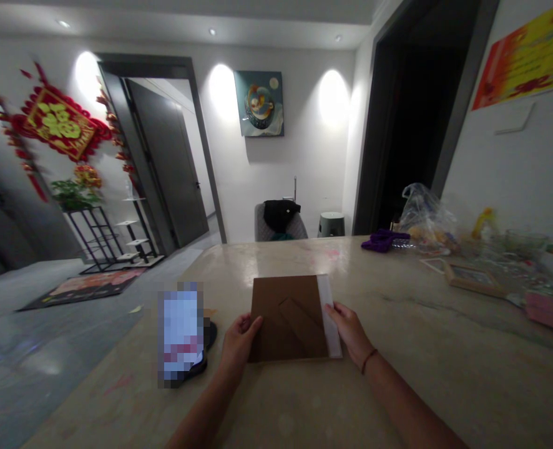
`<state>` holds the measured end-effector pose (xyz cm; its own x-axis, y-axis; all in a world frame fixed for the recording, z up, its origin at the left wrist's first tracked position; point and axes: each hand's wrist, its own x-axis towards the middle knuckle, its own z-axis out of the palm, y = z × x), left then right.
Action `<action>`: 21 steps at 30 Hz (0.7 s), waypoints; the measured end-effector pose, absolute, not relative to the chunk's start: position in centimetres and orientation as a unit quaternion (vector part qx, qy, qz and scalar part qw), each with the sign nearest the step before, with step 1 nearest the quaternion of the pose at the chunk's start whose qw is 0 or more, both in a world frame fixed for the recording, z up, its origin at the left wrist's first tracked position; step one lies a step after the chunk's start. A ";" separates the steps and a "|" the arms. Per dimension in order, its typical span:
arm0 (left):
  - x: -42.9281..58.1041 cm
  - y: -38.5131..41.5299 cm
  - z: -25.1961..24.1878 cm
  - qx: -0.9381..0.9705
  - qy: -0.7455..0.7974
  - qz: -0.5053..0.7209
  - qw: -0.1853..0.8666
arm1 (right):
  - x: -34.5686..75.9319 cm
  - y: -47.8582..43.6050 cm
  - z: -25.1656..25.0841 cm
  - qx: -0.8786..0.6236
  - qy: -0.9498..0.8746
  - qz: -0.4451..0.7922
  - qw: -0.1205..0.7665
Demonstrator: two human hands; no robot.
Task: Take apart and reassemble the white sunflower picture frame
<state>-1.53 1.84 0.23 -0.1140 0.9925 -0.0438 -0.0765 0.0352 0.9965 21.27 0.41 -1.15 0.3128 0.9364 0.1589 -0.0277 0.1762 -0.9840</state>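
Note:
A brown picture frame backing board [276, 312] with a slanted stand flap is held low over the pale stone table, back side towards me. Along its right side shows a white strip [330, 318], perhaps a sheet lying under the board. My left hand [239, 340] pinches the board's left edge, thumb on top. On the right edge, my right hand [349, 324] grips the white strip between thumb and fingers; a thin dark band circles that wrist. Left of my left hand stands a lit phone [181, 333], its screen blurred out, against a dark holder.
On the table's right lie a wooden photo frame [474, 279], a purple cloth [383, 240], a clear plastic bag [429, 218], a pink packet [550, 312] and glassware. Beyond the far edge are a chair with black clothing [281, 215] and a grey stool [331, 224].

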 end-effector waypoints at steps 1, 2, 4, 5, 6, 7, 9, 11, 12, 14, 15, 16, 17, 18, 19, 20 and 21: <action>-1.6 1.9 0.1 0.441 0.517 0.535 0.502 | 21.4 0.5 -1.2 -0.517 -0.449 0.380 0.622; -1.7 2.0 0.1 0.440 0.516 0.534 0.505 | 21.6 0.6 -1.3 -0.521 -0.456 0.377 0.616; -2.0 2.1 0.0 0.433 0.527 0.531 0.503 | 22.0 0.8 -1.4 -0.527 -0.471 0.369 0.603; -2.2 2.2 0.0 0.427 0.538 0.530 0.497 | 22.2 0.9 -1.5 -0.529 -0.478 0.362 0.600; -2.3 2.2 0.0 0.420 0.550 0.530 0.490 | 22.5 1.0 -1.6 -0.532 -0.481 0.354 0.600; -2.5 2.3 0.1 0.413 0.562 0.530 0.483 | 22.9 1.2 -1.7 -0.537 -0.483 0.343 0.600; -2.8 2.3 0.2 0.396 0.579 0.532 0.475 | 23.6 1.5 -2.1 -0.552 -0.482 0.323 0.599; -3.0 2.4 0.2 0.377 0.585 0.538 0.476 | 24.5 1.8 -2.4 -0.569 -0.474 0.308 0.597; -3.1 2.4 0.2 0.370 0.585 0.542 0.477 | 24.9 2.0 -2.5 -0.577 -0.468 0.300 0.599; -3.3 2.6 0.0 0.363 0.589 0.545 0.474 | 25.8 2.3 -2.8 -0.590 -0.454 0.284 0.605; -3.4 2.8 -0.1 0.367 0.592 0.544 0.468 | 26.3 2.5 -3.0 -0.597 -0.446 0.276 0.607; -3.5 2.9 -0.3 0.373 0.597 0.542 0.459 | 26.7 2.6 -3.1 -0.604 -0.438 0.269 0.609; -3.7 3.1 -0.4 0.381 0.602 0.540 0.448 | 27.2 2.7 -3.2 -0.611 -0.430 0.263 0.610; -3.9 3.2 -0.6 0.389 0.606 0.539 0.437 | 27.7 2.8 -3.3 -0.618 -0.423 0.258 0.610; -4.0 3.4 -0.7 0.394 0.610 0.540 0.426 | 28.2 2.9 -3.5 -0.626 -0.417 0.255 0.608; -4.2 3.6 -0.9 0.397 0.613 0.542 0.416 | 28.7 2.9 -3.6 -0.633 -0.412 0.251 0.605; -4.4 3.8 -1.0 0.399 0.617 0.543 0.406 | 29.2 2.9 -3.7 -0.641 -0.408 0.248 0.601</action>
<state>-4.40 3.77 -1.00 -0.3516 0.9338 -0.0668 0.0520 0.0907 0.9945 29.16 2.89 -3.68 0.5437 0.8210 0.1739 0.2255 0.0567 -0.9726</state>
